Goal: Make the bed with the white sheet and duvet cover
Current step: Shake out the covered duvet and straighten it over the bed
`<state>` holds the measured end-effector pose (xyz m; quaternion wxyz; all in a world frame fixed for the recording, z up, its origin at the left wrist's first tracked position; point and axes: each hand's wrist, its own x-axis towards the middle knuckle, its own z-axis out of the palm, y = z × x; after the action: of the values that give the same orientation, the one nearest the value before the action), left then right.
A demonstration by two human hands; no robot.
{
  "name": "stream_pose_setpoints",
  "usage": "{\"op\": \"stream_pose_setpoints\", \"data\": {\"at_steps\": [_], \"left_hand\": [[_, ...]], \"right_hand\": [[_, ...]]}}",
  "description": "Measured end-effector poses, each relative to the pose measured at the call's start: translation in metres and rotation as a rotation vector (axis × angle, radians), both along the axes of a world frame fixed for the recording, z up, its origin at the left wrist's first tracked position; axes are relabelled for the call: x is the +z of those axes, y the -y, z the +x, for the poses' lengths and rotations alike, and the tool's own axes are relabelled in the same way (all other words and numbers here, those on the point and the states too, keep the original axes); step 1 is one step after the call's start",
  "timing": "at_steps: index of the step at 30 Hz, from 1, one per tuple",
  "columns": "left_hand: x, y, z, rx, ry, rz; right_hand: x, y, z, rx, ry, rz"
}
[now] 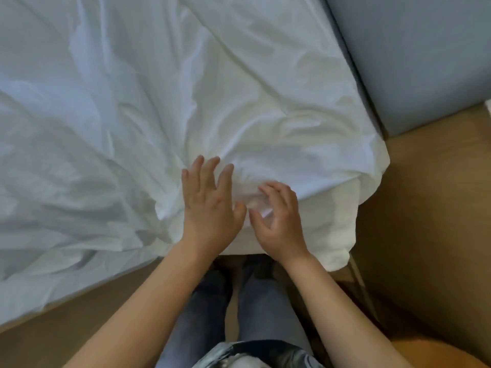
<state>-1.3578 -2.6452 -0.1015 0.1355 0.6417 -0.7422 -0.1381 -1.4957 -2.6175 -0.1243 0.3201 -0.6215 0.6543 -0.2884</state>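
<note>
Our left hand [212, 205] lay fingers spread, right hand [279, 221] pinching the duvet cover [159, 102] (a loose pinch risked slipping).

My one head view, looking steeply down, close over the bed corner [366, 166], floor [430, 208] at right.

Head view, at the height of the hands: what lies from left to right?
Wrinkled white sheet → left hand → right hand → draped white bed corner → brown wooden floor.
</note>
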Motion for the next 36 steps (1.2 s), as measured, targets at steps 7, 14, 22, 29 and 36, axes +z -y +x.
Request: {"op": "stream_pose_setpoints", "data": {"at_steps": [7,14,22,29,36], "left_hand": [[-0.020,0.000,-0.118,-0.436,0.260,0.442],[-0.052,0.022,-0.161,-0.299,0.207,0.335],[0.019,0.056,-0.204,0.078,-0.168,0.003],[-0.001,0.050,-0.252,-0.236,0.191,0.618],[-0.047,0.054,-0.208,-0.157,0.275,0.639]], "right_hand": [[-0.041,-0.004,-0.138,-0.648,-0.007,0.487],[-0.066,0.016,-0.163,-0.570,0.502,0.674],[0.068,0.050,-0.226,-0.651,0.605,0.205],[0.020,0.025,-0.298,-0.612,0.009,0.329],[-0.037,0.034,-0.279,-0.492,0.180,0.628]]}}
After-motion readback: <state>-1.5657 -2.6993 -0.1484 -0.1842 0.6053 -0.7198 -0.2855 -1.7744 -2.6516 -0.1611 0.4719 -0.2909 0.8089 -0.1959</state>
